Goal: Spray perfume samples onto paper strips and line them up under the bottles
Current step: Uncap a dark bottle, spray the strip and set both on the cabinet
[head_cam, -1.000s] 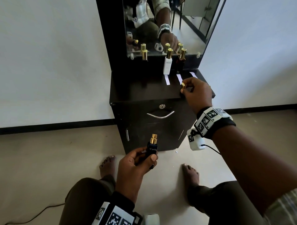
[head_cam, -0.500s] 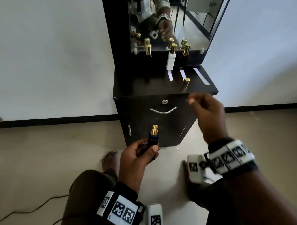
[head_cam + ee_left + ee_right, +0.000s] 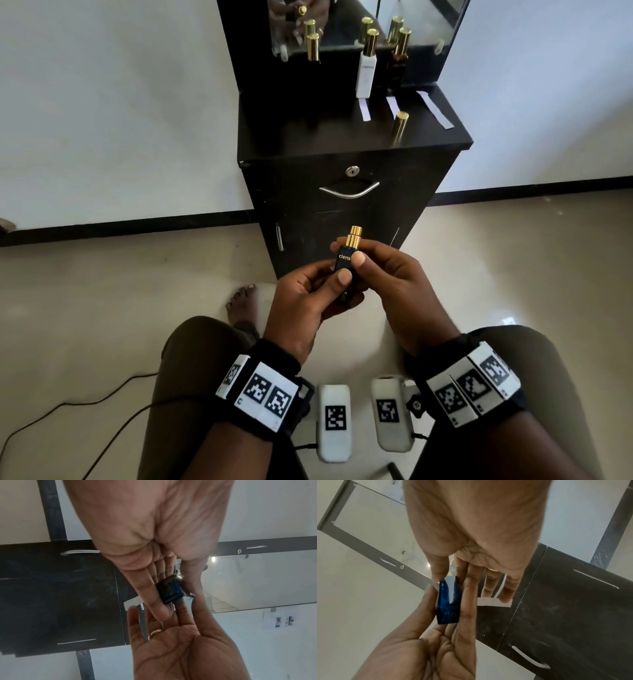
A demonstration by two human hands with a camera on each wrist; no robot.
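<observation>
A dark blue perfume bottle (image 3: 344, 270) with a bare gold nozzle (image 3: 354, 235) is held upright above my knees, in front of the black cabinet (image 3: 342, 212). My left hand (image 3: 334, 279) grips its body from the left, thumb on the front. My right hand (image 3: 358, 255) pinches it from the right, just under the nozzle. In the wrist views the bottle (image 3: 171, 589) (image 3: 448, 601) sits between both sets of fingers. Its gold cap (image 3: 399, 124) stands on the cabinet top. Three paper strips (image 3: 365, 109) (image 3: 392, 107) (image 3: 435, 109) lie there, in front of a white bottle (image 3: 366, 68) and a brown bottle (image 3: 399, 58).
Another gold-capped bottle (image 3: 312, 48) stands at the back left of the cabinet top, before a mirror (image 3: 342, 20). The cabinet has a locked drawer with a metal handle (image 3: 349, 192). A black cable (image 3: 68, 414) runs across the floor on the left.
My right hand set the gold cap down on the cabinet top, drew back and now holds the blue bottle together with my left hand. My left hand kept its hold on the bottle.
</observation>
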